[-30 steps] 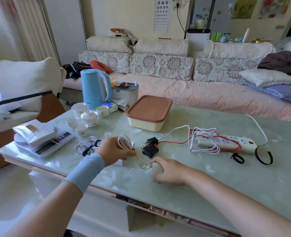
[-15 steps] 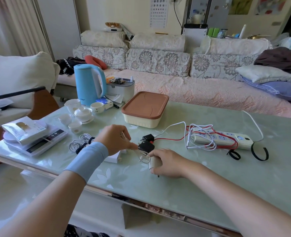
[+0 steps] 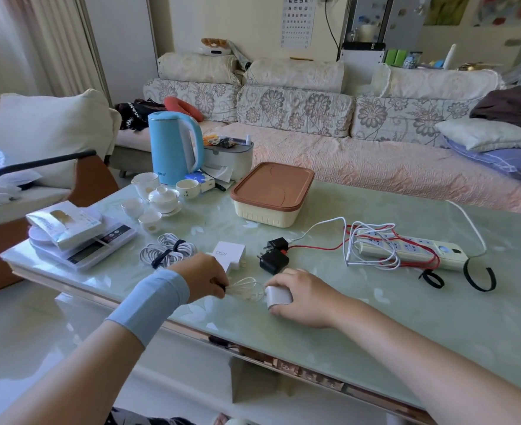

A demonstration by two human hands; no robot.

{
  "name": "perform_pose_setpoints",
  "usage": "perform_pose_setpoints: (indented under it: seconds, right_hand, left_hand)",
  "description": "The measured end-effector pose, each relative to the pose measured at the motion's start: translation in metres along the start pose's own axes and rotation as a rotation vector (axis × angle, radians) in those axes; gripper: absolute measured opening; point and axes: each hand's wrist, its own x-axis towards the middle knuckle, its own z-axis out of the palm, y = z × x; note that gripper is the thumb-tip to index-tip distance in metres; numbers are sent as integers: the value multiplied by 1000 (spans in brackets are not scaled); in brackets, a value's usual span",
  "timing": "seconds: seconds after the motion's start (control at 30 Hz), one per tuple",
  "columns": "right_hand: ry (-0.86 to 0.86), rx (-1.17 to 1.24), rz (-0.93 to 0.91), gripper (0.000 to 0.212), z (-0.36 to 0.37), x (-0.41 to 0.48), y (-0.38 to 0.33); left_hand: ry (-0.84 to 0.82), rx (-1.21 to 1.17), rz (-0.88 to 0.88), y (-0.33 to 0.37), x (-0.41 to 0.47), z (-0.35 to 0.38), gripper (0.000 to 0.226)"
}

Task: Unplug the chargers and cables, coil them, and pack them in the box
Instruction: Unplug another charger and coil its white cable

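My left hand (image 3: 202, 276) pinches a small coil of thin white cable (image 3: 245, 288) near the table's front edge. My right hand (image 3: 302, 297) grips the white charger (image 3: 279, 296) at that cable's other end. Behind them lie a white 120W charger (image 3: 230, 254), two black plugs (image 3: 273, 260) and a tied white cable bundle (image 3: 167, 253). A power strip (image 3: 412, 253) draped with red and white cables lies to the right. The cream box with a brown lid (image 3: 271, 194) stands closed behind.
The glass table (image 3: 375, 317) also holds a blue kettle (image 3: 173, 147), tea cups (image 3: 161, 200), a kitchen scale (image 3: 84, 246) with a packet on it, and two black straps (image 3: 480, 277) at the right. A sofa runs along the far side.
Both hands have come nearer the table's front edge with the coil and charger. The white 120W charger, earlier hidden behind my left hand, now shows.
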Motion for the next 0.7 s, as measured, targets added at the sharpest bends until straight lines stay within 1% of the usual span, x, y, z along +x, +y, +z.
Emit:
perform_pose_setpoints:
  seconds: [0.1,0.17,0.27,0.37,0.4,0.43,0.5,0.57,0.63,0.7]
  right_hand:
    - [10,22,13,53,5,4,-11]
    - [25,49,20,52,10,11,-21]
    - [42,46,6,51,18,22,-39]
    - [26,30,-46,51,23,30,-58]
    - [16,8,-71,52,25,33,-65]
    - [13,-23,-95,53,27,35,-71]
    - [45,-105,-131,54,32,41,-83]
    - [135,-213,-175,56,36,48,-91]
    - [195,-286,-211,66,39,56,-97]
    - [126,-317,-178,81,40,66,-99]
  left_hand:
    - [-10,75,-22,-7,-3,-5,25]
    - [-18,112,-43,-17,-6,-7,28]
    - [-14,72,-101,-35,-9,-5,25]
    - [-23,20,-179,-52,-18,-3,6]
    - [-13,13,-210,-60,-21,-3,15]
    - [10,6,-235,-68,-23,-4,21]
    - [79,40,-266,-79,-26,-6,23]
    - [145,123,-286,-83,-26,-5,23]
    - [195,206,-273,-83,-23,-2,25]
    - [248,260,-242,-82,-21,2,29]
